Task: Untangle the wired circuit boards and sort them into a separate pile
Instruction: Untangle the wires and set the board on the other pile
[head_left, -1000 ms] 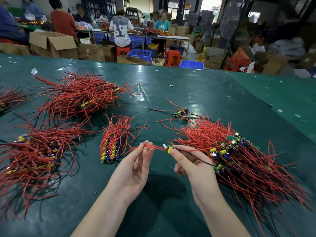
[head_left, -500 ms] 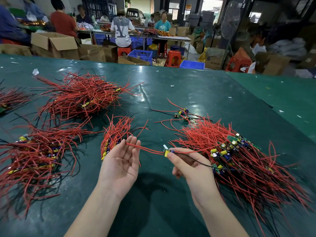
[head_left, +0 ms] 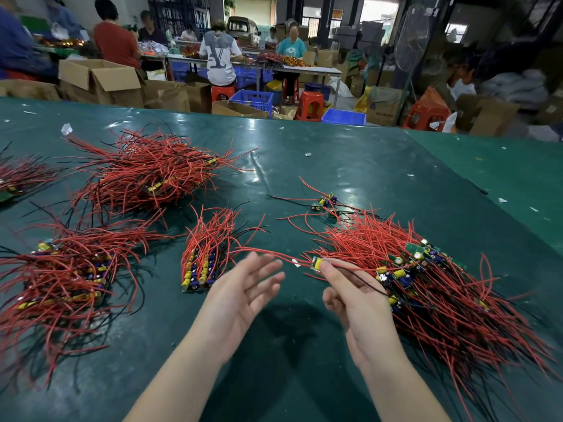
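Observation:
My right hand (head_left: 353, 296) pinches a small circuit board (head_left: 317, 264) with a yellow part, held above the green table (head_left: 335, 166). Its red wire (head_left: 268, 252) runs left past my left hand (head_left: 243, 287), whose fingers are spread and relaxed, holding nothing. A black wire trails back from the board across my right palm. To the right lies the big tangled pile (head_left: 426, 281) of red-wired boards. Just left of my left hand sits a small neat pile (head_left: 204, 254) of boards with their wires pointing away.
Three more red-wire piles lie on the left: one at the back (head_left: 146, 175), one near the front (head_left: 61, 269), one at the far left edge (head_left: 18, 178). A few loose boards (head_left: 326, 204) sit behind the tangled pile. People work at tables beyond.
My left hand let go of the red wire it was running along and drew back, fingers now spread. My right hand still pinches the board at about the same spot.

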Demonstrator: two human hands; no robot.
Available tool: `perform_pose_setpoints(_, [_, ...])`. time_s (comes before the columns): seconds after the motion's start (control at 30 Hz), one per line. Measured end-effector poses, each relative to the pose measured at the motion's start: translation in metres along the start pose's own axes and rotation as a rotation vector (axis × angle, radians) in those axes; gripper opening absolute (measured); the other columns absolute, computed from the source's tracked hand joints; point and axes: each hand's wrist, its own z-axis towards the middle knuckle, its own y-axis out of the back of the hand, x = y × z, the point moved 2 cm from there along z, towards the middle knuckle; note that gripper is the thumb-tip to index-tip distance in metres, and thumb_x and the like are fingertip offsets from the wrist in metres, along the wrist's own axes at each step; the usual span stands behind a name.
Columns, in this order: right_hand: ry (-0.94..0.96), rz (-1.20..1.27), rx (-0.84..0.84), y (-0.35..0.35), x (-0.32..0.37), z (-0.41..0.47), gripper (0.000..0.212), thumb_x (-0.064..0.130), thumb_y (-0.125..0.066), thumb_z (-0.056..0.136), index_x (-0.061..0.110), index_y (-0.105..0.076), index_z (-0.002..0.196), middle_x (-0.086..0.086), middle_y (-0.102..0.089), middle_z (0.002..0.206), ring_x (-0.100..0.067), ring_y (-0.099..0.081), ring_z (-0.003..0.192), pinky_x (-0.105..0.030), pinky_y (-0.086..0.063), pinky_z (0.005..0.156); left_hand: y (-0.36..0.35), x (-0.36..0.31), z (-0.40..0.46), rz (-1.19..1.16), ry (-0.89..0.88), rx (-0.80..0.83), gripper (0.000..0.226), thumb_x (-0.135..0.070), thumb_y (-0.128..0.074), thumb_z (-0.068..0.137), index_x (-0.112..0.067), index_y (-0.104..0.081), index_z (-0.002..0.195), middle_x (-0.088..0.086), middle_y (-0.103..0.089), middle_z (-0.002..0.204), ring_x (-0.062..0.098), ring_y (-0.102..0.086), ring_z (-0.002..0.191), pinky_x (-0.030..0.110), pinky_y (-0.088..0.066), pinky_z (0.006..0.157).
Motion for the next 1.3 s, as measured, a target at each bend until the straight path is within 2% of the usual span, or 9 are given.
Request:
perform_pose_setpoints(0.1, [-0.012,-0.037,0.034,-0.002,-0.003,-0.002,0.007,0.015,-0.078,0.068,0.017,-0.076,0.075,-0.003,-0.072,0.073,-0.010,-0.054,0.046,-0.017,-0.043,0.045,-0.006,0.010,-0.004,0.156,0.035,0.122,0.038,-0.030,-0.065,0.074,-0.007,-0.071,0.104,0.011,-0.073,0.106,0.019,-0.072,0.088,0.023,-0.057,0.069])
perform_pose_setpoints(0.2, [-0.010,-0.125,0.099,-0.005,-0.009,-0.006,0.011,0.004,-0.074,0.077,0.015,-0.075,0.078,-0.006,-0.074,0.077,-0.011,-0.060,0.055,-0.018,-0.045,0.049,-0.010,0.018,-0.009,0.153,0.005,0.219,0.037,-0.023,-0.070,0.071,-0.005,-0.072,0.104,0.013,-0.073,0.105,0.019,-0.071,0.091,0.025,-0.057,0.076])
perform_pose_setpoints(0.37, [-0.029,-0.131,0.169,-0.006,-0.009,-0.006,0.009,0.007,-0.072,0.079,0.013,-0.075,0.085,-0.008,-0.074,0.080,-0.013,-0.066,0.067,-0.021,-0.052,0.058,-0.010,0.022,-0.007,0.082,-0.025,0.159,0.024,-0.015,-0.071,0.069,-0.005,-0.078,0.090,0.012,-0.074,0.099,0.014,-0.071,0.086,0.020,-0.056,0.071])
perform_pose_setpoints(0.5, [-0.069,-0.047,0.209,-0.005,-0.005,-0.003,0.024,0.018,-0.070,0.076,0.008,-0.073,0.098,-0.016,-0.073,0.091,-0.018,-0.068,0.068,-0.025,-0.055,0.061,-0.006,0.019,-0.005,0.000,-0.006,0.091,0.016,-0.018,-0.073,0.066,-0.011,-0.079,0.080,0.013,-0.075,0.094,0.015,-0.073,0.081,0.018,-0.055,0.065])
perform_pose_setpoints(0.57, [-0.058,-0.046,0.209,-0.003,-0.004,-0.002,0.013,0.011,-0.065,0.084,0.010,-0.074,0.093,-0.017,-0.073,0.095,-0.019,-0.068,0.067,-0.024,-0.055,0.061,-0.005,0.018,-0.004,-0.029,0.009,0.066,0.015,-0.017,-0.075,0.064,-0.012,-0.079,0.078,0.015,-0.074,0.095,0.017,-0.073,0.082,0.020,-0.056,0.064])
perform_pose_setpoints(0.77, [-0.044,-0.085,0.192,-0.002,-0.004,-0.003,0.019,0.000,-0.062,0.088,0.011,-0.076,0.083,-0.014,-0.074,0.089,-0.019,-0.068,0.068,-0.023,-0.054,0.061,-0.007,0.018,-0.006,-0.028,0.000,0.102,0.020,-0.015,-0.076,0.064,-0.008,-0.079,0.082,0.014,-0.074,0.093,0.016,-0.072,0.081,0.021,-0.056,0.069])
perform_pose_setpoints(1.1, [-0.176,0.011,0.148,-0.002,-0.002,-0.001,0.010,0.009,-0.069,0.080,0.011,-0.077,0.076,-0.014,-0.074,0.086,-0.016,-0.068,0.063,-0.021,-0.055,0.058,-0.008,0.016,-0.011,0.130,-0.166,0.062,0.019,-0.015,-0.077,0.059,-0.013,-0.079,0.078,0.009,-0.075,0.091,0.013,-0.071,0.082,0.019,-0.055,0.071])
perform_pose_setpoints(1.2, [-0.227,0.051,0.140,0.000,-0.003,0.000,0.011,0.003,-0.068,0.081,0.008,-0.077,0.078,-0.015,-0.074,0.086,-0.016,-0.069,0.064,-0.021,-0.055,0.058,-0.008,0.016,-0.012,0.176,-0.195,0.059,0.019,-0.017,-0.077,0.060,-0.017,-0.079,0.079,0.008,-0.076,0.091,0.012,-0.070,0.082,0.019,-0.055,0.072])
perform_pose_setpoints(1.3, [-0.223,0.065,0.134,0.000,-0.003,-0.001,0.013,0.000,-0.066,0.082,0.008,-0.077,0.079,-0.014,-0.074,0.085,-0.015,-0.069,0.064,-0.020,-0.055,0.058,-0.009,0.016,-0.011,0.131,-0.173,0.046,0.021,-0.015,-0.077,0.059,-0.010,-0.078,0.079,0.012,-0.075,0.093,0.016,-0.072,0.084,0.019,-0.055,0.070])
